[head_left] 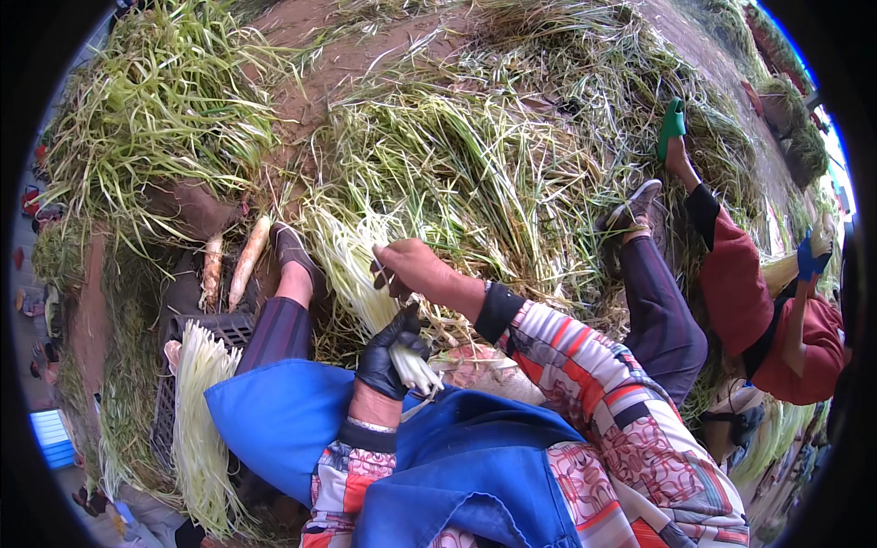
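Note:
My left hand (388, 354), in a black glove, is closed around a bunch of pale garlic chives (352, 274). Their white stem ends (417, 370) stick out beside the glove toward my lap, and the yellow-green leaves fan out away from me. Just beyond the glove, my bare right hand (408, 268) is over the leaves with its fingers curled in. Dark covers show on some of its fingertips. What lies between those fingers is too small to make out. A blue apron (283, 420) covers my lap below the bunch.
Loose leaves (475, 173) cover the ground ahead. A taller green heap (174, 110) rises at the far left, near two whitish, root-like pieces (248, 263). At my left, another pale bunch (206, 411) rests against a dark crate (228, 329). A person in red (758, 301) sits at the right.

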The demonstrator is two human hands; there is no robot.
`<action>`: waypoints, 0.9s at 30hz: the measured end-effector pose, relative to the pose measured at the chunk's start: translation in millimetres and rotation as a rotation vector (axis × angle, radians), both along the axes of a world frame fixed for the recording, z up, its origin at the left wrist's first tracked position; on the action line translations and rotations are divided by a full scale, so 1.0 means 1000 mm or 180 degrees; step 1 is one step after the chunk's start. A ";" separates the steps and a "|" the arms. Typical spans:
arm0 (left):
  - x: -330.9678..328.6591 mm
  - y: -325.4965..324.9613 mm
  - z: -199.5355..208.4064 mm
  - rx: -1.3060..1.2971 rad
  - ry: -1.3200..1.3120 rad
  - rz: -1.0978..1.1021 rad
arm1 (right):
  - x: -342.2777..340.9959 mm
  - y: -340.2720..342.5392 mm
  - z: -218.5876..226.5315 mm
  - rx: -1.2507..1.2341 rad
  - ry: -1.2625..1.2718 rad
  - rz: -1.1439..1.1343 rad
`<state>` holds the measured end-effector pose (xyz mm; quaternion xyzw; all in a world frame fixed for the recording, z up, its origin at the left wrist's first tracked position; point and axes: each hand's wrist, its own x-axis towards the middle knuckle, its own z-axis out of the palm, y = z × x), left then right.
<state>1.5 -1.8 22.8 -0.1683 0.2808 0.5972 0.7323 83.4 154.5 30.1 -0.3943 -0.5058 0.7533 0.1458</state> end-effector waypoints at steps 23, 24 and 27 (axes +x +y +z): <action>-0.033 0.010 0.009 0.0422 0.0874 0.0540 | 0.081 -0.033 -0.078 0.4342 -0.1766 0.1742; -0.034 0.009 0.008 0.0414 0.0900 0.0563 | 0.083 -0.027 -0.079 0.4088 -0.2475 0.1833; -0.038 0.009 0.005 0.0191 0.0917 0.0681 | 0.120 -0.001 -0.080 0.3523 -0.3769 0.1550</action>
